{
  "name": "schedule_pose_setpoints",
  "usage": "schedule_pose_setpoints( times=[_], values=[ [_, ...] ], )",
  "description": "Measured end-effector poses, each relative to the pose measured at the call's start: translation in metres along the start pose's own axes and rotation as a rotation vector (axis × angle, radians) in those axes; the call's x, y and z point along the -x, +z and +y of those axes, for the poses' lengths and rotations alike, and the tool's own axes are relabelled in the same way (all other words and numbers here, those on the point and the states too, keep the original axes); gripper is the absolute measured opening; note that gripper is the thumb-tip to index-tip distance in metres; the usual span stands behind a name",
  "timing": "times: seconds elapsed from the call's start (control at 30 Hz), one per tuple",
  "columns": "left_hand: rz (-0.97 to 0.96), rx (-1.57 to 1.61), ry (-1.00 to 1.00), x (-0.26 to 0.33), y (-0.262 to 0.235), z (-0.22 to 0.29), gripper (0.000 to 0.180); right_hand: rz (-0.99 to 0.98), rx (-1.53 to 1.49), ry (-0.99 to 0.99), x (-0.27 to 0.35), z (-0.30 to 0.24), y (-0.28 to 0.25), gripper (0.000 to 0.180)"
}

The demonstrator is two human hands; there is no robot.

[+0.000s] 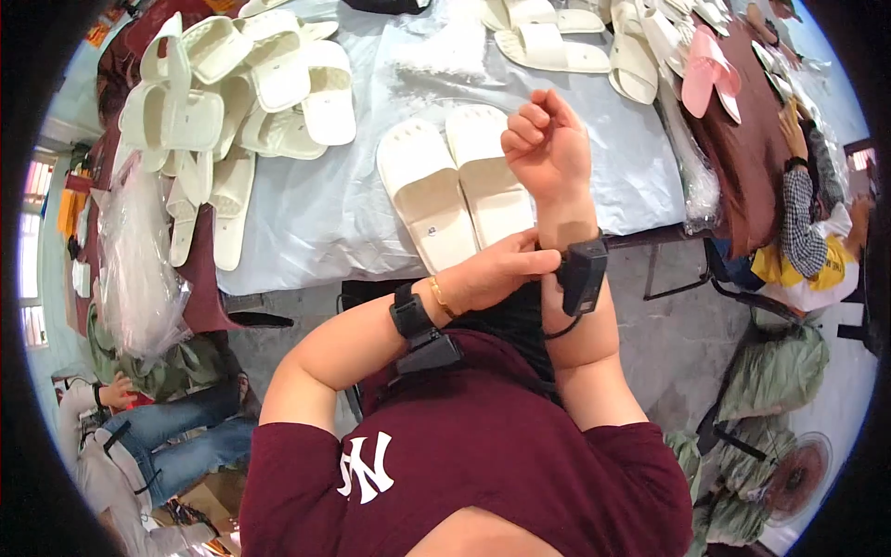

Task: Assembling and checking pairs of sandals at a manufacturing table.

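Note:
My right hand point(548, 139) is raised over the table with its fingers curled into a loose fist, and nothing shows in it. A black box-shaped device point(582, 277) with a cable is strapped to my right wrist. Reaching across from the left, my left hand point(497, 271) grips at the side of that device; some of its fingertips are hidden. A black strap and a gold bracelet circle my left wrist. Just beyond my hands, a pair of cream slippers point(429, 190) lies side by side on the table, the right one partly covered by my right hand.
Cream slippers point(278, 70) are heaped at the left of the pale sheet-covered table point(613, 167), with more point(552, 46) at the far right. Pink slippers point(705, 74) lie beyond. Clear plastic bags point(139, 251) hang at left. Co-workers sit on both sides; a fan point(800, 478) stands lower right.

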State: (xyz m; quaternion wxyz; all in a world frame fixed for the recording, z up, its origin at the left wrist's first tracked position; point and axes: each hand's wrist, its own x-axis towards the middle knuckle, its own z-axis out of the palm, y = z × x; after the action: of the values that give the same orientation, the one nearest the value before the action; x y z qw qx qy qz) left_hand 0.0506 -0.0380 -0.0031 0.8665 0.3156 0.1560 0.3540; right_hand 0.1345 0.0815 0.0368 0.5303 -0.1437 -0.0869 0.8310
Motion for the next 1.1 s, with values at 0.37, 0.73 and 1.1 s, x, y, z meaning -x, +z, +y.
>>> schedule_pose_setpoints(
  times=[0.37,0.73,1.1],
  values=[
    [0.164,-0.162,-0.055,0.019,-0.003,-0.01,0.061,0.14,0.761,-0.072,0.011,0.018,-0.004,0.019],
    [0.529,-0.68,-0.057,0.058,-0.031,0.038,0.031,-0.059,1.501,0.372,0.064,0.024,-0.026,0.026],
    [0.486,-0.481,0.027,0.066,-0.03,0.052,0.025,-0.364,1.644,0.368,0.089,0.051,-0.034,0.022]
  ],
)
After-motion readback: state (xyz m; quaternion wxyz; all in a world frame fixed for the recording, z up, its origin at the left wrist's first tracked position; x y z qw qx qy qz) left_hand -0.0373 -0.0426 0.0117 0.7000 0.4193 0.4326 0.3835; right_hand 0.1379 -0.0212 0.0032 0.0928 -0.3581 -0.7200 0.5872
